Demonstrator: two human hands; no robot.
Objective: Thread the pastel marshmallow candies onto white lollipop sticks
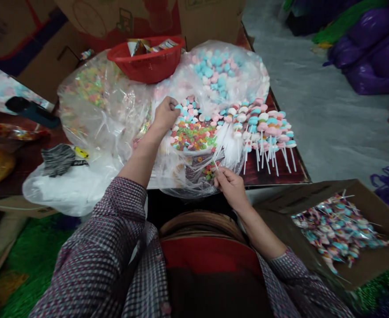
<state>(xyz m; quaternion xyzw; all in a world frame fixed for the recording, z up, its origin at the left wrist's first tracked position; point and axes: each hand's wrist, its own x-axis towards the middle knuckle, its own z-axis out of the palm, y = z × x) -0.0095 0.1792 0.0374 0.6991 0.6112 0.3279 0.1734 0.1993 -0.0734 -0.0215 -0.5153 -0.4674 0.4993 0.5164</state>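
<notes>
My left hand (166,115) is over the left edge of a heap of pink, white and blue candies (190,110), its fingertips pinched at a blue one. Nearer to me lie small ring-shaped gummies (194,136) in red, orange and green. My right hand (230,185) is closed on a thin white lollipop stick (216,166), low at the table's front edge. A bundle of loose white sticks (226,142) lies just beyond it. To the right are several finished candy skewers (269,126), stacked with their sticks towards me.
Clear bags of ring gummies (93,92) and blue-pink candies (219,66) stand behind. A red basin (148,64) with packets sits at the back. A cardboard box (313,198) of wrapped candy skewers is low at right. A grey striped glove (58,160) lies at left.
</notes>
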